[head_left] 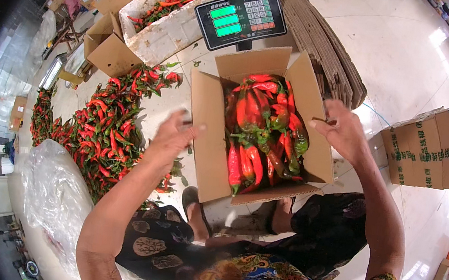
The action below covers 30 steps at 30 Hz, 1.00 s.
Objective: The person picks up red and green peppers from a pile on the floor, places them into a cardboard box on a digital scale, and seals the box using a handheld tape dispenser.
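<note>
An open cardboard box [200, 137] stands in front of me with its flaps spread outward. Long red peppers [251, 109], some partly dark green, fill it. At the left flap, my left hand [171, 137] is closed, with the thumb over the cardboard edge. My right hand [345, 134] pinches the edge of the right flap [317, 124]. The fingers behind the cardboard are partly hidden on both sides. Just beyond the box is the scale's display panel [241, 20], with green lit windows and a keypad.
Loose red and green peppers [104, 124] lie heaped on the floor at left, beside clear plastic sheeting [53, 191]. A white foam crate [154, 48] with peppers is at the far left. Flattened cardboard [322, 45] is stacked at the far right, with closed cartons [433, 147] nearer.
</note>
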{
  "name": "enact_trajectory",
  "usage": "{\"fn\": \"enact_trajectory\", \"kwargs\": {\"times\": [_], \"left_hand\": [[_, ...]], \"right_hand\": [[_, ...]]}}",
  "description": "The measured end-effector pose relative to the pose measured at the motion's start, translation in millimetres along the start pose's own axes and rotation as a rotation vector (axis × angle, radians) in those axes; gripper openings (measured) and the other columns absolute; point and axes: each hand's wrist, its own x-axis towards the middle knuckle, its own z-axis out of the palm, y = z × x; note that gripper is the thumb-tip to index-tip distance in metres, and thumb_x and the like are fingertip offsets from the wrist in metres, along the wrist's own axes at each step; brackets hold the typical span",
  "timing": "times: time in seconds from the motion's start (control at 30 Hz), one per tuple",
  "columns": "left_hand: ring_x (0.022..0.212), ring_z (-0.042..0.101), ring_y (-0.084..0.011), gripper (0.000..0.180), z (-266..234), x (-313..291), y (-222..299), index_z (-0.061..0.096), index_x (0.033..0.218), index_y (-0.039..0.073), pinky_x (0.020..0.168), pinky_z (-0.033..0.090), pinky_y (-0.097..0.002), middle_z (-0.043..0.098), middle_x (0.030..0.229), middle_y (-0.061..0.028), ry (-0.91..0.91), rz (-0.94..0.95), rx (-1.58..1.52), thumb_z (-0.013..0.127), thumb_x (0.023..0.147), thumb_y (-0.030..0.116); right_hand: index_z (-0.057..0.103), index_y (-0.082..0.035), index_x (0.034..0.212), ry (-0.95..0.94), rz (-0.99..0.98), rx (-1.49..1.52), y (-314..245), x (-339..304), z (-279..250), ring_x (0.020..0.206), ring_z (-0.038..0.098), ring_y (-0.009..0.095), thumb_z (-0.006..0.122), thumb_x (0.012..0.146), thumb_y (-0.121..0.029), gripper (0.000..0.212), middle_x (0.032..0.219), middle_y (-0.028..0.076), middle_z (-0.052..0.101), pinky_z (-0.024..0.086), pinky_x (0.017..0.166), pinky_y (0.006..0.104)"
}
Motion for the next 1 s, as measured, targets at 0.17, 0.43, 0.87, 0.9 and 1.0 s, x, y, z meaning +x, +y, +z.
{"fn": "enact_trajectory", "kwargs": {"times": [0.17, 0.43, 0.87, 0.9, 1.0], "left_hand": [[0.091, 0.065, -0.0189, 0.038, 10.9, 23.2, -29.5, 0.058, 0.118, -0.005, 0.082, 0.052, -0.0333, 0.067, 0.102, -0.0117, -0.206, -0.198, 0.046, 0.066, 0.085, 0.012], [0.085, 0.060, -0.0127, 0.027, 41.4, -0.5, -6.5, 0.063, 0.110, -0.003, 0.079, 0.049, -0.0289, 0.067, 0.095, -0.0079, -0.192, -0.014, 0.122, 0.061, 0.086, 0.010], [0.080, 0.058, -0.0131, 0.030, 26.0, 0.2, 16.2, 0.062, 0.112, -0.003, 0.075, 0.049, -0.0295, 0.065, 0.093, -0.0072, -0.106, -0.014, 0.167, 0.059, 0.085, 0.008], [0.081, 0.059, -0.0131, 0.030, 24.5, -3.5, 17.6, 0.062, 0.113, -0.003, 0.075, 0.049, -0.0295, 0.065, 0.093, -0.0072, -0.125, 0.003, 0.157, 0.059, 0.085, 0.009], [0.082, 0.059, -0.0136, 0.031, 21.9, -3.0, 17.4, 0.063, 0.112, -0.003, 0.076, 0.049, -0.0299, 0.065, 0.093, -0.0073, -0.133, 0.044, 0.189, 0.060, 0.086, 0.012]], "right_hand": [[0.066, 0.002, 0.090, -0.340, 0.297, 0.082, 8.9, 0.2, 23.1, 0.069, 0.064, 0.024, 0.060, 0.087, -0.027, 0.031, 0.076, 0.014, 0.066, 0.054, 0.066, 0.0359], [0.070, -0.004, 0.100, -0.339, 0.124, 0.452, 53.1, -30.1, 7.4, 0.074, 0.064, 0.011, 0.062, 0.088, -0.021, 0.022, 0.080, 0.003, 0.069, 0.054, 0.063, 0.0268], [0.065, 0.003, 0.091, -0.151, 0.114, 0.185, 4.3, -41.1, -0.5, 0.070, 0.061, 0.016, 0.059, 0.084, -0.015, 0.020, 0.075, 0.013, 0.066, 0.050, 0.064, 0.0353], [0.065, 0.003, 0.091, -0.152, 0.133, 0.234, 1.5, -44.0, -6.7, 0.069, 0.061, 0.016, 0.059, 0.084, -0.015, 0.020, 0.075, 0.013, 0.067, 0.050, 0.064, 0.0350], [0.064, 0.004, 0.093, -0.175, 0.219, 0.353, 4.2, -43.9, -13.3, 0.065, 0.062, 0.016, 0.060, 0.085, -0.018, 0.025, 0.076, 0.013, 0.067, 0.051, 0.062, 0.0342]]}}
